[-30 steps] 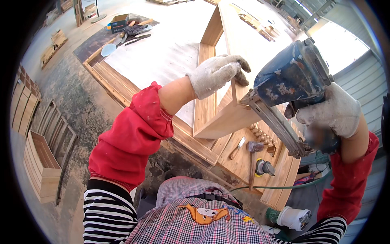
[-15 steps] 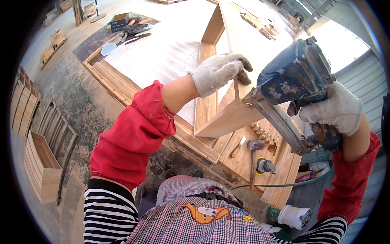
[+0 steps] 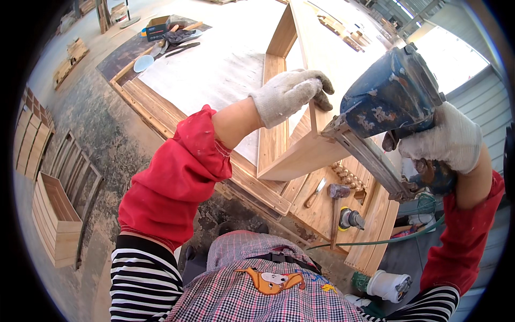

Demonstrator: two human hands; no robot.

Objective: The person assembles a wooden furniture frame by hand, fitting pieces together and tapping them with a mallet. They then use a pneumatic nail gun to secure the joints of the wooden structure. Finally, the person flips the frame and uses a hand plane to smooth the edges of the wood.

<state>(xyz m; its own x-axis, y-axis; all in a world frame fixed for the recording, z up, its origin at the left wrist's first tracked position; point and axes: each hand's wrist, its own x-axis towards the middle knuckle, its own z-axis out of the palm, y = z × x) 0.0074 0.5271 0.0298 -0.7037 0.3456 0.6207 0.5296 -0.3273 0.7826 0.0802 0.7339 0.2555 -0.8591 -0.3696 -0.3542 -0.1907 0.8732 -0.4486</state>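
An open wooden box [image 3: 300, 156], like a drawer frame, stands on edge on the worktable. My left hand [image 3: 287, 99], in a pale work glove, is closed over the edge of its right-hand panel, fingertips darkened with dirt. In my gloved right hand [image 3: 449, 140] is a worn blue nail gun [image 3: 389, 91], held by its grip. The gun's nose touches or nearly touches the near upper corner of the box, where two boards meet; the exact contact is hard to make out. Its long metal magazine slants down toward me.
Right of the box lie a mallet [image 3: 338, 192], a wooden-handled blade [image 3: 315, 193] and a sander [image 3: 351, 219]. A green hose [image 3: 386, 242] runs below them. Farther back left are a dark carton [image 3: 158, 27] and tools. Wooden boxes [image 3: 56, 225] sit on the floor at left.
My right hand and the back of the nail gun have shifted slightly right; the gun's body has tipped a little. My left hand and the box look unmoved.
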